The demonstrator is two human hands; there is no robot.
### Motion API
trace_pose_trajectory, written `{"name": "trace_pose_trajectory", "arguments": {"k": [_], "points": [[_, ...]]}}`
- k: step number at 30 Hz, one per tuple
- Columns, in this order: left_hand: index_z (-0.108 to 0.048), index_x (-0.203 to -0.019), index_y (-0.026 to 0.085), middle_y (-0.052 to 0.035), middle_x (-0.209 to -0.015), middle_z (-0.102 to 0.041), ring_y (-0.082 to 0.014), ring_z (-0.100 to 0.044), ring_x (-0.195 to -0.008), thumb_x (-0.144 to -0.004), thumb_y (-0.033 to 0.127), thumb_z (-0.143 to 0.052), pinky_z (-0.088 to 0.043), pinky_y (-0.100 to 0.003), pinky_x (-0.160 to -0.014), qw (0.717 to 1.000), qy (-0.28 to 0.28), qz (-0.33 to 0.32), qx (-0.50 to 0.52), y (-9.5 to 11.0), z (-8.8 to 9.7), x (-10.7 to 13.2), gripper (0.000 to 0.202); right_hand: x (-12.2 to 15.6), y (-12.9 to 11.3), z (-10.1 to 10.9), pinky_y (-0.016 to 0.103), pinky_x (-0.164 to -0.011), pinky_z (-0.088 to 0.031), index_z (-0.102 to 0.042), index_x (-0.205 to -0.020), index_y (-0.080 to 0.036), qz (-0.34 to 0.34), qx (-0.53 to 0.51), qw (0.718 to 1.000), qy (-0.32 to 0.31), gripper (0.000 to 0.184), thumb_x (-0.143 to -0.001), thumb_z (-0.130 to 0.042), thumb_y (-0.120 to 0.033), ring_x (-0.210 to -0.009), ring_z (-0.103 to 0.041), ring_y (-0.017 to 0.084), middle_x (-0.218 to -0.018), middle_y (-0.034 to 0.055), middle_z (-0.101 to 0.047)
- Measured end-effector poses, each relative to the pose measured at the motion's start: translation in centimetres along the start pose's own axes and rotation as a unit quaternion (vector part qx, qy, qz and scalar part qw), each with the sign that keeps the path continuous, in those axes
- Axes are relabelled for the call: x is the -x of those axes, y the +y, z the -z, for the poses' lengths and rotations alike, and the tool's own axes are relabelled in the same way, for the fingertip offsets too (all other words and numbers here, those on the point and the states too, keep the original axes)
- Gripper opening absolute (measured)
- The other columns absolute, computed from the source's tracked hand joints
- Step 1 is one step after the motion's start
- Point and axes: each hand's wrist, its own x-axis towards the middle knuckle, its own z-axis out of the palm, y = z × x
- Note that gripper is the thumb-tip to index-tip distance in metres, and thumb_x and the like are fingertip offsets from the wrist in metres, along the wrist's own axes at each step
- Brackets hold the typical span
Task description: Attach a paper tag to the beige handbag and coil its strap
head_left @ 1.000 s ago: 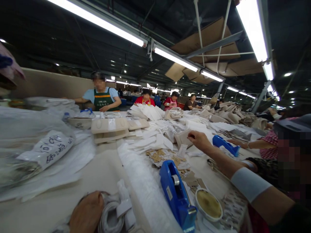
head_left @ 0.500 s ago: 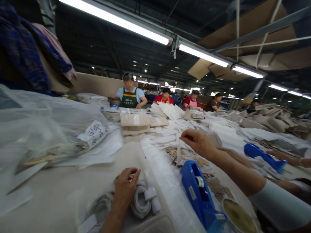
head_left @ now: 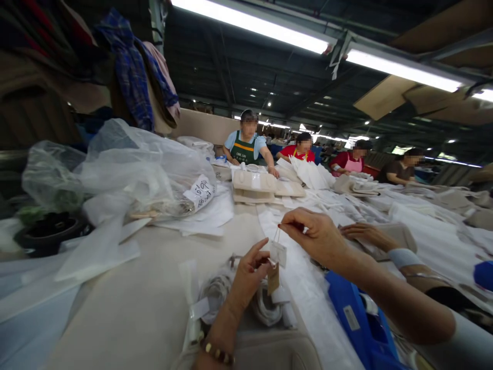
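Note:
My right hand point(head_left: 311, 234) is closed, pinching a thin string loop between thumb and fingertips. From the string hangs a small white tag point(head_left: 278, 253), with a brown hang tag point(head_left: 273, 279) below it. My left hand point(head_left: 250, 275) reaches to these tags, its index finger raised and its thumb and other fingers closed at the top of the brown tag. Under and beside the left hand lie wrapped pale coils, a left coil point(head_left: 214, 294) and a right coil point(head_left: 265, 307). A beige bag-like piece point(head_left: 277, 349) lies in front of me, partly cut off.
A blue tape dispenser point(head_left: 356, 318) stands under my right forearm. White sheeting point(head_left: 304, 303) runs along the table. A labelled plastic bag point(head_left: 154, 169) lies at left, stacked beige bags point(head_left: 254, 182) ahead. A neighbour's hand point(head_left: 370, 237) is close at right; a co-worker point(head_left: 246, 144) stands opposite.
The view has swung left. My right hand has come nearer to my left and now dangles tags by their string. The left hand has risen from the coils to the tags.

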Motion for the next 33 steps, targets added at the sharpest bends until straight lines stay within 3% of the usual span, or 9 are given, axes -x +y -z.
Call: {"name": "trace_pose_trajectory", "arguments": {"k": [3, 5, 7, 9, 18, 25, 28, 31, 33], "points": [[-0.055, -0.122, 0.019, -0.0002, -0.072, -0.063, -0.0129, -0.056, -0.067, -0.064, 0.030, -0.072, -0.044, -0.026, -0.069, 0.994, -0.019, 0.032, 0.107, 0.4, 0.0, 0.1, 0.061, -0.1, -0.2, -0.5, 0.019, -0.054, -0.036, -0.058, -0.073, -0.018, 0.010, -0.002, 1.000, -0.004, 0.010, -0.082, -0.055, -0.019, -0.057, -0.049, 0.008, -0.064, -0.0015, -0.057], [-0.068, -0.099, 0.016, -0.0007, -0.066, -0.062, -0.0122, -0.054, -0.062, -0.061, 0.036, -0.076, -0.042, -0.026, -0.065, 0.992, -0.024, 0.043, 0.117, 0.5, 0.0, 0.2, 0.044, 0.0, -0.3, -0.7, 0.019, -0.054, -0.036, -0.058, -0.073, -0.019, 0.012, 0.001, 1.000, -0.008, 0.010, -0.082, -0.054, -0.020, -0.056, -0.049, 0.008, -0.064, -0.0016, -0.057], [-0.070, -0.075, 0.013, -0.0029, -0.065, -0.063, -0.0129, -0.054, -0.061, -0.059, 0.039, -0.077, -0.042, -0.026, -0.063, 0.993, -0.017, 0.047, 0.111, 0.6, -0.1, 0.3, 0.031, 0.1, -0.4, -0.7, 0.019, -0.053, -0.036, -0.058, -0.073, -0.019, 0.009, 0.004, 1.000, -0.013, 0.010, -0.082, -0.054, -0.021, -0.055, -0.050, 0.008, -0.064, -0.0015, -0.058], [-0.070, -0.068, 0.013, -0.0039, -0.065, -0.064, -0.0142, -0.055, -0.062, -0.060, 0.041, -0.075, -0.043, -0.027, -0.065, 0.994, -0.003, 0.047, 0.098, 0.5, -0.1, 0.2, 0.029, 0.2, -0.5, -0.6, 0.020, -0.054, -0.037, -0.058, -0.072, -0.020, 0.006, 0.008, 1.000, -0.013, 0.011, -0.083, -0.053, -0.021, -0.057, -0.051, 0.009, -0.065, -0.0011, -0.059], [-0.073, -0.067, 0.015, -0.0010, -0.061, -0.065, -0.0141, -0.054, -0.062, -0.062, 0.028, -0.064, -0.043, -0.024, -0.063, 0.999, 0.007, 0.038, 0.021, 0.2, 0.0, -0.1, 0.015, 0.5, -1.3, 1.9, 0.022, -0.063, -0.041, -0.052, -0.079, -0.020, 0.063, 0.078, 0.994, 0.046, 0.011, -0.088, -0.046, -0.019, -0.069, -0.055, 0.012, -0.074, 0.0011, -0.058], [-0.074, -0.073, 0.016, -0.0024, -0.070, -0.070, -0.0185, -0.061, -0.067, -0.063, 0.027, -0.058, -0.049, -0.029, -0.068, 0.999, -0.012, 0.044, 0.003, -0.1, -0.4, 0.0, 0.021, 0.9, -1.2, 2.9, 0.023, -0.063, -0.041, -0.051, -0.081, -0.021, 0.061, 0.103, 0.989, 0.083, 0.009, -0.089, -0.046, -0.020, -0.069, -0.055, 0.012, -0.074, 0.0007, -0.057], [-0.074, -0.081, 0.016, -0.0044, -0.080, -0.072, -0.0190, -0.062, -0.071, -0.061, 0.023, -0.058, -0.050, -0.031, -0.071, 0.999, 0.006, 0.044, -0.009, -0.2, -0.2, 0.0, 0.026, 1.1, -0.9, 2.8, 0.023, -0.062, -0.040, -0.051, -0.081, -0.021, 0.043, 0.099, 0.992, 0.068, 0.009, -0.089, -0.046, -0.020, -0.069, -0.055, 0.013, -0.074, 0.0009, -0.057], [-0.071, -0.098, 0.019, -0.0049, -0.102, -0.070, -0.0187, -0.061, -0.086, -0.061, 0.017, -0.056, -0.046, -0.031, -0.084, 0.999, 0.039, 0.029, -0.016, 0.1, 0.2, 0.0, 0.040, 1.1, -0.6, 2.6, 0.022, -0.062, -0.041, -0.051, -0.081, -0.021, 0.031, 0.075, 0.996, 0.046, 0.008, -0.088, -0.047, -0.019, -0.068, -0.055, 0.012, -0.074, 0.0006, -0.057], [-0.070, -0.100, 0.019, -0.0052, -0.105, -0.069, -0.0191, -0.060, -0.092, -0.064, 0.019, -0.056, -0.044, -0.031, -0.088, 0.999, 0.046, 0.021, -0.015, 0.4, 0.4, 0.0, 0.039, 1.2, -0.5, 2.2, 0.021, -0.062, -0.041, -0.052, -0.081, -0.021, 0.036, 0.051, 0.998, 0.029, 0.009, -0.088, -0.047, -0.019, -0.067, -0.055, 0.012, -0.074, 0.0005, -0.057]]}}
